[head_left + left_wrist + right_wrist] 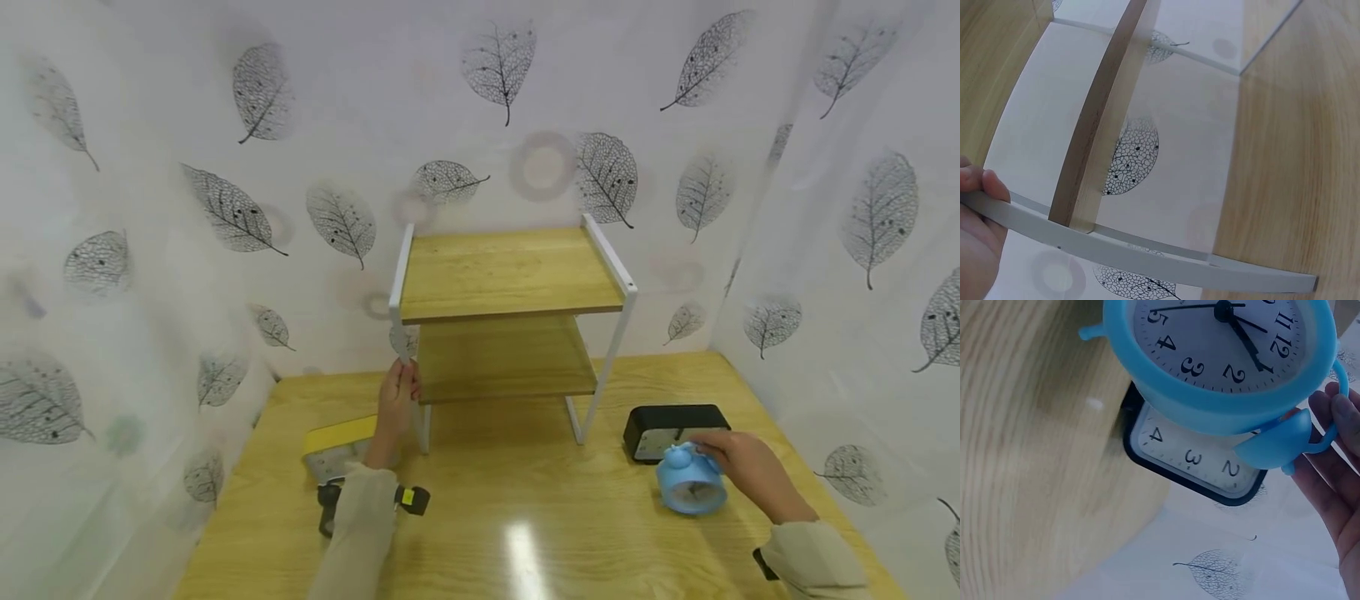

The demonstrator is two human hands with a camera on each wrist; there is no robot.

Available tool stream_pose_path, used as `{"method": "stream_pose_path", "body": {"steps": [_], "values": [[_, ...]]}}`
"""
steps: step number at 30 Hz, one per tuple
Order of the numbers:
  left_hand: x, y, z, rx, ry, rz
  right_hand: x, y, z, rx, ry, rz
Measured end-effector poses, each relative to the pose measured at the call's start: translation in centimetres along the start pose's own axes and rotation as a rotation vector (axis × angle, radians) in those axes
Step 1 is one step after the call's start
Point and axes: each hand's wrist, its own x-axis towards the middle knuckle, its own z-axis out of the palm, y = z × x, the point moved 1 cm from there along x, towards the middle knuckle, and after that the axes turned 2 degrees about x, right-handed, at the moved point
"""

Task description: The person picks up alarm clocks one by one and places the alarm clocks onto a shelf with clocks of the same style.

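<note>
My left hand (pixel 397 396) grips the white metal left upright (pixel 405 337) of a two-tier wooden shelf rack (pixel 510 271). In the left wrist view its thumb and fingers wrap the white bar (pixel 1116 251), near a wooden board's edge. At the right, my right hand (pixel 750 468) pinches the top handle (pixel 1340 381) of a light-blue twin-bell alarm clock (pixel 692 490). The clock's dial faces forward; I cannot tell whether its base touches the table. Right behind it is a black rectangular clock (pixel 639 435), whose white dial (pixel 1172 447) is partly covered by the blue one.
A yellow-topped clock (pixel 341 433) stands at the left, partly hidden by my left forearm. The wooden table (pixel 480 517) extends before the rack. Leaf-patterned white sheeting (pixel 495 150) encloses the back and sides.
</note>
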Motion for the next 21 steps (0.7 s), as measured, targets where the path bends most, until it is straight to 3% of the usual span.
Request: {"method": "stream_pose_path", "body": {"steps": [7, 16, 21], "values": [[-0.1, 0.2, 0.0, 0.000, -0.005, 0.002, 0.8, -1.0, -2.1, -0.023, 0.056, -0.055], [-0.2, 0.3, 0.0, -0.003, 0.001, -0.054, 3.8, -3.2, -8.5, -0.059, 0.195, -0.212], [-0.2, 0.5, 0.0, -0.008, 0.004, -0.057, 6.3, -4.1, -12.0, -0.088, 0.212, -0.272]]}}
